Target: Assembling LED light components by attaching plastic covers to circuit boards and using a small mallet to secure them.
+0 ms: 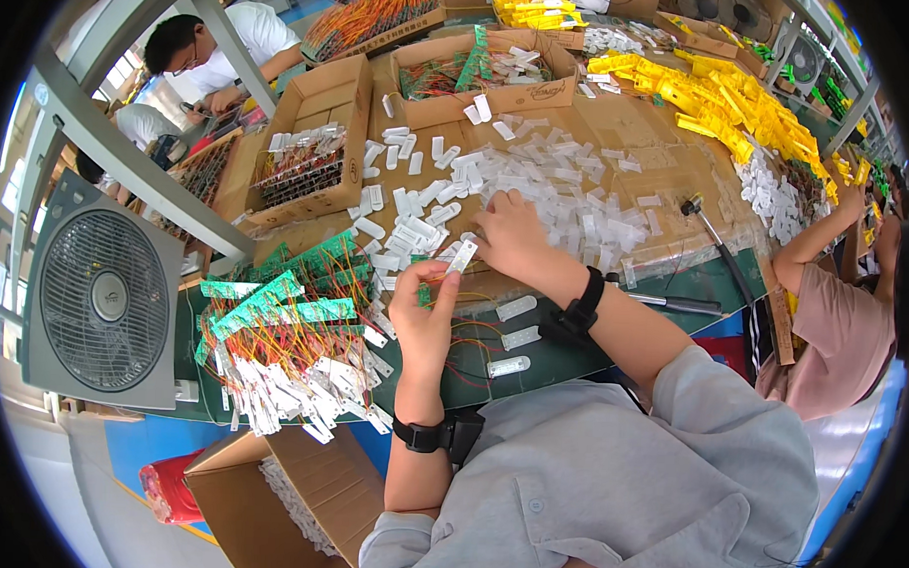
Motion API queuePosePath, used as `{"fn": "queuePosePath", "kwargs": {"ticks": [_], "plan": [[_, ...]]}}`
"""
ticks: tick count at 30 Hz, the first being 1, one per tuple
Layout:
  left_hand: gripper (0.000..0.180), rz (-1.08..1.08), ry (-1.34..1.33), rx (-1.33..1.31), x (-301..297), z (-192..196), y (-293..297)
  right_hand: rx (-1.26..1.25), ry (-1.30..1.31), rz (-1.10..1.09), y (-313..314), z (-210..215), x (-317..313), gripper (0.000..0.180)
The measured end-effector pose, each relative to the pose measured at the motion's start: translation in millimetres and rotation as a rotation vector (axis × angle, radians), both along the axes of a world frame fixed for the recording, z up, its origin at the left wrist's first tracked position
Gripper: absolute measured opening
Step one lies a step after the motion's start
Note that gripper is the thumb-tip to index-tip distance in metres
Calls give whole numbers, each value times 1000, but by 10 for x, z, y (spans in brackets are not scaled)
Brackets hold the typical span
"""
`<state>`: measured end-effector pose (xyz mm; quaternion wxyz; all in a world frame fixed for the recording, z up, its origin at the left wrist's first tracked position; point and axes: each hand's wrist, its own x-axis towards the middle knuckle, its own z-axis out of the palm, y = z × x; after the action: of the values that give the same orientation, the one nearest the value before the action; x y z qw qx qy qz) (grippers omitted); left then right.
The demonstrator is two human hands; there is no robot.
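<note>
My left hand (423,305) is closed, pinching a small white oblong plate (462,256) between thumb and fingers. Just beyond it, my right hand (513,234) is over the edge of a heap, its fingers curved and apart, with nothing visible in them; the fingertips are partly hidden. White oblong plastic pieces (413,228) lie loose beside the hands, next to a spread of translucent covers (578,193). Three separate pieces, one of them a shiny white piece (509,366), lie in a column before me with thin wires near them.
Green circuit strips (283,308) with wires and white tabs pile up on the left by a grey fan (109,287). Cardboard boxes (326,94) stand at the back. Yellow parts (731,98), a hammer (716,243) and a screwdriver (674,303) lie rightward. Co-workers sit on both sides.
</note>
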<state>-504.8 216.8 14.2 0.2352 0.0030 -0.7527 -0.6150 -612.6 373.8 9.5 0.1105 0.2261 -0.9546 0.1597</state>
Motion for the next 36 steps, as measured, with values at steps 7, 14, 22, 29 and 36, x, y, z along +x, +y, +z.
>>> {"fn": "queuePosePath", "kwargs": {"ticks": [7, 14, 22, 29, 36], "plan": [[17, -11, -30, 29, 19, 72, 54, -307, 94, 95, -84, -103, -169, 21], [29, -41, -108, 27, -2, 58, 40, -1049, -685, 122, 242, 250, 76, 24], [41, -49, -119, -49, -42, 79, 91, -1258, -740, 258, 354, 297, 511, 24], [43, -106, -169, -44, 23, 209, 69, -1228, -572, 402, 387, 161, 583, 18], [47, -176, -176, -20, 21, 165, 26, -1241, -525, 533, 410, 152, 581, 14]]}}
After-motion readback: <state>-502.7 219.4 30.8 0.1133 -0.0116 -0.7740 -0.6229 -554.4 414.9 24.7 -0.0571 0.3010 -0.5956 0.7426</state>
